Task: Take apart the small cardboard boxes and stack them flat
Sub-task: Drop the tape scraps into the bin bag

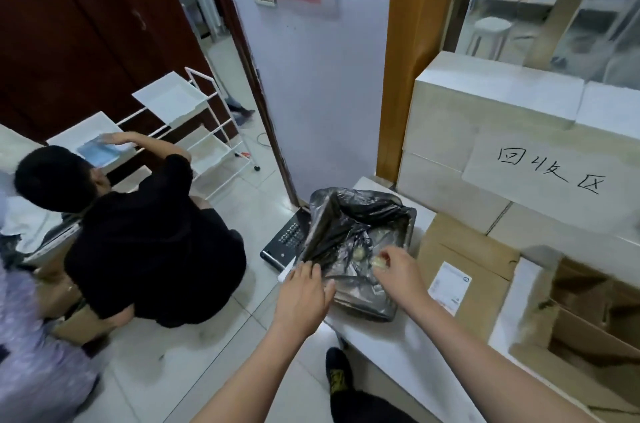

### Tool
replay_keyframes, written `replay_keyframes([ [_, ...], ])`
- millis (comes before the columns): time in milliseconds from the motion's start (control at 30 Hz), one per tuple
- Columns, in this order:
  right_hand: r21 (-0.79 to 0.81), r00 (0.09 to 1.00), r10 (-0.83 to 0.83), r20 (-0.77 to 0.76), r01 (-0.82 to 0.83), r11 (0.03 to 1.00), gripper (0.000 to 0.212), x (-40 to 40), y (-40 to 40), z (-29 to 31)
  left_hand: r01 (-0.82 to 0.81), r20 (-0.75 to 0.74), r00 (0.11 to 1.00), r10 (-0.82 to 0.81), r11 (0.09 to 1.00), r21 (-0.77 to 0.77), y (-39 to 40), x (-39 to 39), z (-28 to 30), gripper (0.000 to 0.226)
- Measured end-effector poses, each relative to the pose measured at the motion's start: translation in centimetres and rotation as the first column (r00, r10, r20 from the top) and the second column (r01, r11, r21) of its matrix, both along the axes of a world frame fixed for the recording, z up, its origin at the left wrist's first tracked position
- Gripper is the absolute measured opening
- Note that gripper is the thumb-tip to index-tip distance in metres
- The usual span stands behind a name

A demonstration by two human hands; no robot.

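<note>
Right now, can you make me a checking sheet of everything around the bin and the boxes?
Surface: white ledge beside a pale tiled floor.
Job's things: brown cardboard box with a white label, lying right of the bin; an open box further right.
Clutter: bin lined with a black bag; dark laptop on the floor behind it.
Hands: left hand holds the bag's near edge; right hand pinches a small pale scrap over the bin.
Cables: a thin one on the floor by the doorway, unclear.
Surroundings: crouching person in black; white wire rack; stacked pale boxes with a handwritten sign.
</note>
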State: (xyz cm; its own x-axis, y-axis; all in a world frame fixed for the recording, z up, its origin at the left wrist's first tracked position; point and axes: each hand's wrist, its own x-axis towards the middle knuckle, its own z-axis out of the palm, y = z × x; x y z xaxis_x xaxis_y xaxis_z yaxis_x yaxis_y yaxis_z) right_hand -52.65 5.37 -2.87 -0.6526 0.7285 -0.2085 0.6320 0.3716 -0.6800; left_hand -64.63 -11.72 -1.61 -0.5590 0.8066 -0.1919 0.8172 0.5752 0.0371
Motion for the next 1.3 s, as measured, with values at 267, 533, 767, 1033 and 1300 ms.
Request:
replay_keyframes([
  [267,-0.15,0.989,-0.046,0.138,0.066,0.986,0.035,-8.2,4.4,-7.0,0.003,0.031,1.0,0.0,0.995,-0.102,5.1,-9.1,-1.3,0.054],
  [533,-0.09,0.956,0.002,0.294,0.025,0.996,0.024,-12.3,6.7,-9.6,0.028,0.11,0.994,-0.012,0.988,-0.149,9.1,-11.3,-2.9,0.054],
  [767,-0.092,0.906,0.108,0.408,-0.077,0.993,0.034,-13.2,7.1,-11.2,0.049,0.127,0.991,-0.028,0.985,-0.166,11.2,-12.8,-3.9,0.053],
  [1033,-0.042,0.887,0.125,0.444,-0.119,0.992,0.041,-13.3,7.1,-10.2,0.075,0.109,0.992,-0.058,0.984,-0.159,11.2,-14.2,-4.1,0.053],
  [1300,0.007,0.886,0.102,0.452,-0.117,0.993,0.049,-13.7,6.5,-8.0,0.078,0.07,0.995,-0.066,0.978,-0.195,9.2,-14.6,-4.5,0.055],
])
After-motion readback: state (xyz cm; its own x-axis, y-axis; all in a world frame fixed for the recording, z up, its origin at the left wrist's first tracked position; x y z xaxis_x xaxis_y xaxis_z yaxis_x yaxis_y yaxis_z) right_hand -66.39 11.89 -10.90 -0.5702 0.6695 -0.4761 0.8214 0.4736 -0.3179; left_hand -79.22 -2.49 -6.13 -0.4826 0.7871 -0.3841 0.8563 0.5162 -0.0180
